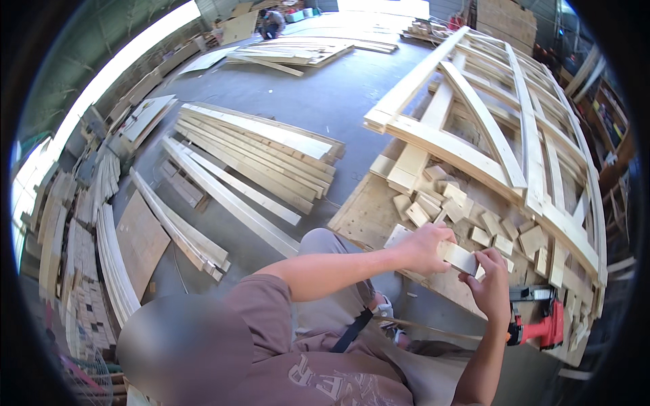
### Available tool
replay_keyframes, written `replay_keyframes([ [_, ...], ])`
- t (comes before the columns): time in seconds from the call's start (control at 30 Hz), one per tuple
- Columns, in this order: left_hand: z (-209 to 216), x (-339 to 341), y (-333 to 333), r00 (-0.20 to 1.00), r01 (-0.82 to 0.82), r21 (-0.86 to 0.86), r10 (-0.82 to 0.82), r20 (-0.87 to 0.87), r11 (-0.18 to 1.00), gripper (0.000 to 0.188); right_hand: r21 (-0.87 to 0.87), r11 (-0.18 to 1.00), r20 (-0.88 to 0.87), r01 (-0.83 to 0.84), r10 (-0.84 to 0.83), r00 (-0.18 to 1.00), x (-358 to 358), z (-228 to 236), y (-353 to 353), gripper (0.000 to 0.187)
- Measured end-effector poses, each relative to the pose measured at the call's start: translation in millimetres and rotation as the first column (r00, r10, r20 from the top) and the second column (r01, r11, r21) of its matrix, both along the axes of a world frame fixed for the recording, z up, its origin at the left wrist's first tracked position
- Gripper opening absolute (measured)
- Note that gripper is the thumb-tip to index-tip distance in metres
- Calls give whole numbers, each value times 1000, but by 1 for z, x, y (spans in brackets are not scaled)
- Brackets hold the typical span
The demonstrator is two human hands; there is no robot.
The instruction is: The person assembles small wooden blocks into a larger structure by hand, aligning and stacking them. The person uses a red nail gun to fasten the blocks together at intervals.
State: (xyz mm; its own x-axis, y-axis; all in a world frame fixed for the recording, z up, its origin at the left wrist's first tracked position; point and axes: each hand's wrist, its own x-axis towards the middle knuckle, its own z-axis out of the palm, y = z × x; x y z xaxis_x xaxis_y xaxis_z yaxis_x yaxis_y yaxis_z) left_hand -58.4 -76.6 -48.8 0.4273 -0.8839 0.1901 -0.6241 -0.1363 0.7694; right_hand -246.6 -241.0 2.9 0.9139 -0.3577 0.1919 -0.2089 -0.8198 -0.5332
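Observation:
Between my two hands is a small pale wood block [460,258], held just above the near edge of the workbench. My left hand [426,248] grips its left end, fingers bent round it. At its right end, my right hand [490,281] pinches the block between thumb and fingers. Beyond my hands, a heap of loose wood offcuts [440,196] lies on the plywood bench top [359,210]. To the right of my right forearm, a red nail gun [542,330] rests on the bench.
A large slatted timber frame [501,128] covers the far and right side of the bench. Stacked planks [257,152] lie on the floor to the left, with long boards [223,193] beside them. Farther back, a person [271,24] crouches near more lumber [298,53].

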Motion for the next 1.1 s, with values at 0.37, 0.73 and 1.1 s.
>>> replay_keyframes([
  [0.37, -15, 4, -4, 998, 4, -64, -7, -56, 998, 54, 55, 847, 548, -528, 417, 725, -39, 102, 108, 62],
  [0.73, -22, 1, -14, 999, 25, -69, -26, -22, 997, 58, 67, -19, 863, -998, 504, 48, -26, 139, 206, 31],
  [1.1, -27, -1, -18, 995, -10, -60, 4, -103, 998, 58, 156, -144, 855, -977, 515, 61, -13, 147, 237, 33],
])
